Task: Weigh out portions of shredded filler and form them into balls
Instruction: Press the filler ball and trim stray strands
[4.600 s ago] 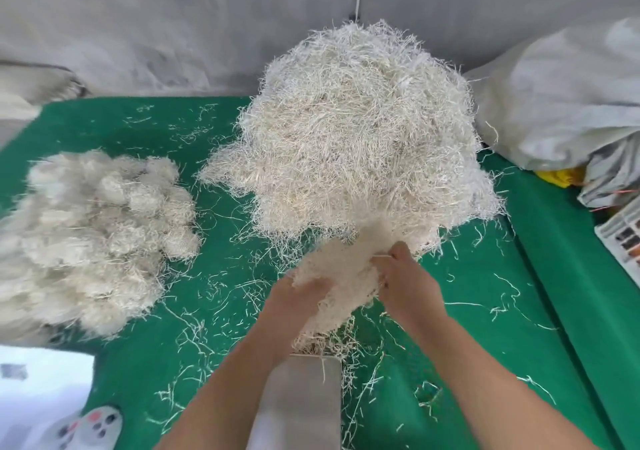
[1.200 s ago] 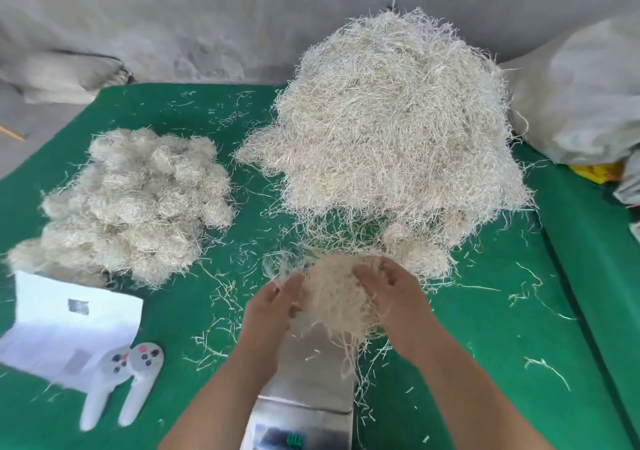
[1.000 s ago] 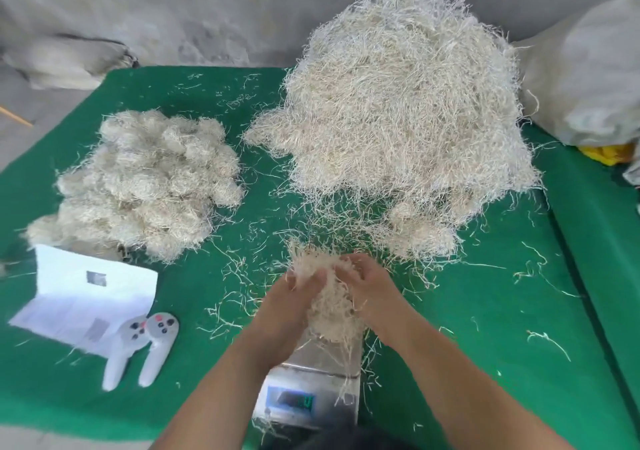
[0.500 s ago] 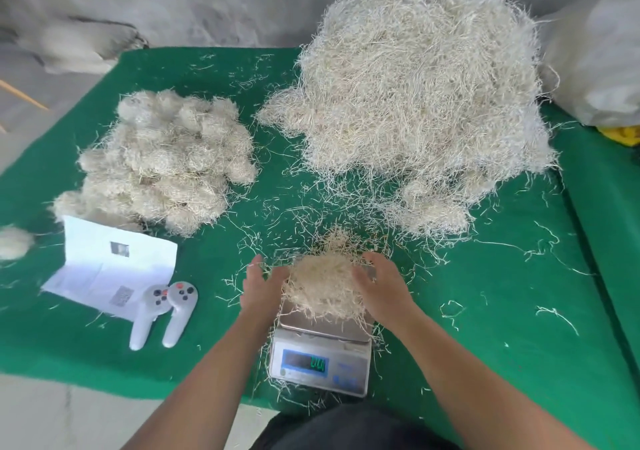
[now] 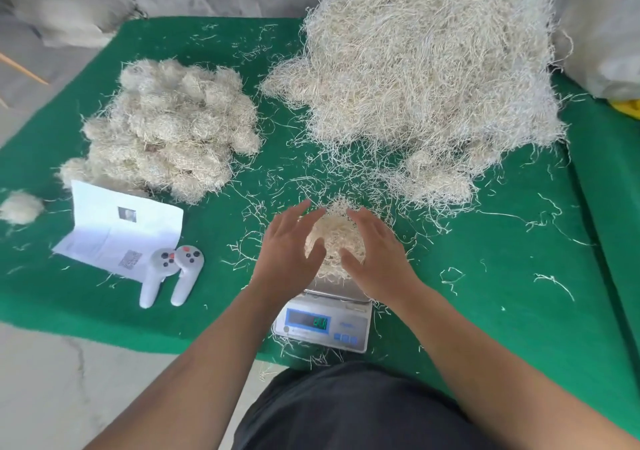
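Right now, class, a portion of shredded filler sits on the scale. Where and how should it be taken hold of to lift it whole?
Cup the portion low on its two flanks, the left hand from the left and the right hand from the right. It is a loose rounded mound on the scale, so a pinch at the top would probably pull away only strands.

Our left hand (image 5: pixel 287 259) and right hand (image 5: pixel 375 255) hover side by side, palms down, fingers (image 5: pixel 298 212) straight and spread, forearms reaching in from the near edge.

white controllers (image 5: pixel 172 274), folded paper (image 5: pixel 117 230), grey sack (image 5: pixel 602 30)
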Demonstrator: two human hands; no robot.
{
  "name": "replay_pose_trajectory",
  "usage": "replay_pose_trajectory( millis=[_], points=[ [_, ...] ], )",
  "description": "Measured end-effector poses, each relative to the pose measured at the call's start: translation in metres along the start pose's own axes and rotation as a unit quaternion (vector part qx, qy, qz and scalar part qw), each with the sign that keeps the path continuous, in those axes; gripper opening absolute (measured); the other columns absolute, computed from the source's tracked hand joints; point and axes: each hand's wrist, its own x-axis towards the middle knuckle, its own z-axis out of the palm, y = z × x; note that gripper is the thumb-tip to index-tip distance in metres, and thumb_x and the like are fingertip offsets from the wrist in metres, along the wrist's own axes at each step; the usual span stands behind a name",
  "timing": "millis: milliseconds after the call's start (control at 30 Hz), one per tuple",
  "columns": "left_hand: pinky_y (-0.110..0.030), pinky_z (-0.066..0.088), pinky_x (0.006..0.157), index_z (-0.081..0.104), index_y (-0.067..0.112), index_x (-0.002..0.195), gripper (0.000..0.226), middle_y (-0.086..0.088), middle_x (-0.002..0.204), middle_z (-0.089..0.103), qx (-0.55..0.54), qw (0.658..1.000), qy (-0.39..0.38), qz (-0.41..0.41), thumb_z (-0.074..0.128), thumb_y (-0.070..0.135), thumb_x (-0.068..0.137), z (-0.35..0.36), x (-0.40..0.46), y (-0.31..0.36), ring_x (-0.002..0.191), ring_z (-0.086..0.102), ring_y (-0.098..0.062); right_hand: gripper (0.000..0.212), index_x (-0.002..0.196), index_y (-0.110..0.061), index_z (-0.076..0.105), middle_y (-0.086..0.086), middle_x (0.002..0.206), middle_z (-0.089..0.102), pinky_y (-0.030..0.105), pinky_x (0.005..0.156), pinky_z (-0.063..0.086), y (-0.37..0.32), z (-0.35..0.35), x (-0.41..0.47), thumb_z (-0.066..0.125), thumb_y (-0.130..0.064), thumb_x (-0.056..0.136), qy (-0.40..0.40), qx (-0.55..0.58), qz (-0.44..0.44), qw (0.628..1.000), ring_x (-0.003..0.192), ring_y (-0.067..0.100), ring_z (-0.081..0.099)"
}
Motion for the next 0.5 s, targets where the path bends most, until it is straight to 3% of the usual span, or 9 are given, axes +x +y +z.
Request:
replay_pose_trajectory(
  millis=[167, 500],
  points=[
    [-0.055, 0.027, 0.123, 0.05, 0.03, 0.15, 0.052, -0.002, 0.163, 0.038, 0.051, 0.998, -0.007, 0.046, 0.059, 0.028, 0.098, -0.001, -0.003, 0.004, 0.149, 0.033, -0.03, 0.076, 0.16, -0.041, 0.014, -0.004, 0.173, 0.009, 0.057, 0.125, 0.018, -0.002, 0.004, -0.003, 0.058, -0.046, 0.098, -0.004, -0.021, -0.02, 1.0, 0.159, 0.026, 0.015],
    [-0.056, 0.032, 0.12, 0.054, 0.029, 0.145, 0.049, -0.001, 0.158, 0.042, 0.053, 0.997, 0.003, 0.048, 0.06, 0.026, 0.096, -0.001, -0.008, 0.005, 0.145, 0.038, -0.028, 0.075, 0.16, -0.041, 0.017, -0.005, 0.173, 0.008, 0.057, 0.123, 0.021, 0.001, 0.011, -0.007, 0.059, -0.043, 0.099, -0.001, -0.024, -0.013, 1.0, 0.157, 0.025, 0.022]
  ],
)
